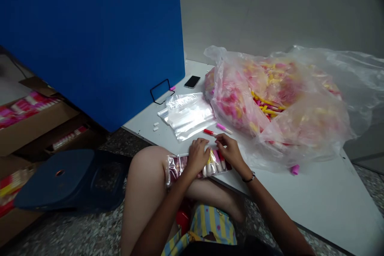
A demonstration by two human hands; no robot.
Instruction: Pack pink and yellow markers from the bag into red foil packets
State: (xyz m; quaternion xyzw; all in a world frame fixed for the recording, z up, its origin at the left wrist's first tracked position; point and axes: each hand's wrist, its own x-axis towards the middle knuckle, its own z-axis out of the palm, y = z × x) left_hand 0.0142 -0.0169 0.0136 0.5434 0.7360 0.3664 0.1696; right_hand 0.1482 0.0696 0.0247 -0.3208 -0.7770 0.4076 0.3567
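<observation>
Left hand: your left hand [197,156] lies palm down on the small clear pouch [192,166], fingers curled together and pressing its top edge; whether they pinch the film cannot be told.
Right hand: your right hand [230,152] rests on the right end of the same pouch, fingers bent and close together over the pens inside; a wristband [249,178] sits at the wrist.
Pouch: it lies at the near edge of the white board [315,192], just past your bare knee [144,168], and holds a row of pens [214,164] with white barrels and pink, red and yellow caps.
Loose pens: a red-capped pen [210,132] and a pink-capped pen [224,128] lie on the board just beyond your fingertips, apart from the pouch.
Empty pouches: a stack of clear zip bags [187,114] lies beyond the loose pens, to the left of the big bag.
Bulk supply: a large clear plastic bag [279,100], heaped with pink and yellow pens, takes up the right of the board; a pink cap [295,169] lies beside its near side.
Small parts: two white caps [155,126] lie near the board's left corner.
Background: a phone [192,81] lies by the blue panel [96,36], which stands on a black wire foot [162,90]; a dark stool seat [72,180] and cardboard boxes [30,124] sit on the floor to your left.
</observation>
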